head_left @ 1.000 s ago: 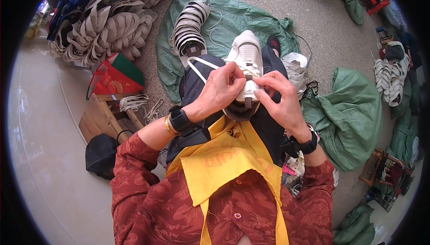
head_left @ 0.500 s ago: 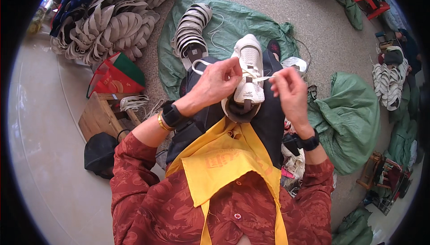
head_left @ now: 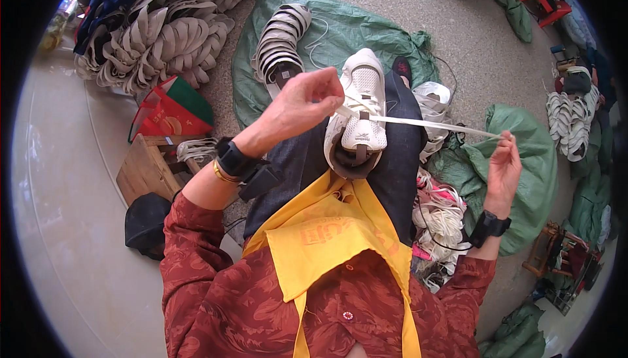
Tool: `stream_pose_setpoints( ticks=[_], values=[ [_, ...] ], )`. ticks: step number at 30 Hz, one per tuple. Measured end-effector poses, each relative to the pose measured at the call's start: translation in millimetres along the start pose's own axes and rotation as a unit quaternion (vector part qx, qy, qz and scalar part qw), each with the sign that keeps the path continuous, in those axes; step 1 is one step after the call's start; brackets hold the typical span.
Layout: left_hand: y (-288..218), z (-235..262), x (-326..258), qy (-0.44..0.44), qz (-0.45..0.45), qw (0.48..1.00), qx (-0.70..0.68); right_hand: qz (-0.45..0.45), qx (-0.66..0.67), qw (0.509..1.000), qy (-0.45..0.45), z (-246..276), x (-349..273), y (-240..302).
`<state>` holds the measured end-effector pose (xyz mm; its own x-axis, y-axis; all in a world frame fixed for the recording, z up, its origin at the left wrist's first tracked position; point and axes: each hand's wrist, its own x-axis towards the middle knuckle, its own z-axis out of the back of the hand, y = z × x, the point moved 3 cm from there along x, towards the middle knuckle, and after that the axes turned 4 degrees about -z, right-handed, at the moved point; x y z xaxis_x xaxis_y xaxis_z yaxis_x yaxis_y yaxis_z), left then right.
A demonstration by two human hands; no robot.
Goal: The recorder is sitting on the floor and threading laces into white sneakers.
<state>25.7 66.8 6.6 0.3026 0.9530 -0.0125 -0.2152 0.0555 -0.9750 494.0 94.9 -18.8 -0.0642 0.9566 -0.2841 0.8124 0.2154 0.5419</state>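
A white sneaker (head_left: 364, 83) with a mesh upper rests on my lap between my knees, toe pointing away and tongue toward me. Its flat white shoelace (head_left: 445, 125) stretches taut from the eyelets out to the right. My right hand (head_left: 504, 161) pinches that lace near its end, well clear of the shoe. Just left of the sneaker, my left hand (head_left: 306, 101) is closed, fingertips together. A short stretch of lace runs from the shoe to these fingers, which partly hide it.
A row of nested grey shoe uppers (head_left: 280, 40) lies on a green sheet (head_left: 353, 24) ahead. Bundled laces (head_left: 445, 220) sit right of my thigh beside a green sack (head_left: 523, 188). Leftward are a wooden stool (head_left: 147, 168), a red bag (head_left: 170, 112) and piled uppers (head_left: 163, 37).
My right hand has swung out to the right, drawing the lace long and taut. My left hand has shifted slightly left and up. The sneaker has stayed almost in place.
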Motion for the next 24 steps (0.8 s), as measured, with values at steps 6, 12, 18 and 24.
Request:
stream_pose_setpoints(
  ticks=[6, 12, 18, 24],
  values=[
    [8, -30, 2, -0.082, -0.019, 0.992, 0.092, 0.105, -0.041, 0.992, -0.063, 88, -6, 77],
    [15, -32, 12, -0.077, -0.057, 0.988, 0.123, 0.092, -0.220, 0.948, -0.211, 136, -15, 69],
    [14, -22, 22, -0.018, -0.070, 0.984, 0.163, 0.022, -0.518, 0.841, -0.153, 20, -6, -45],
    [6, -23, 26, -0.011, -0.128, 0.980, 0.153, -0.014, -0.582, 0.809, 0.085, -85, -10, -126]
  ],
)
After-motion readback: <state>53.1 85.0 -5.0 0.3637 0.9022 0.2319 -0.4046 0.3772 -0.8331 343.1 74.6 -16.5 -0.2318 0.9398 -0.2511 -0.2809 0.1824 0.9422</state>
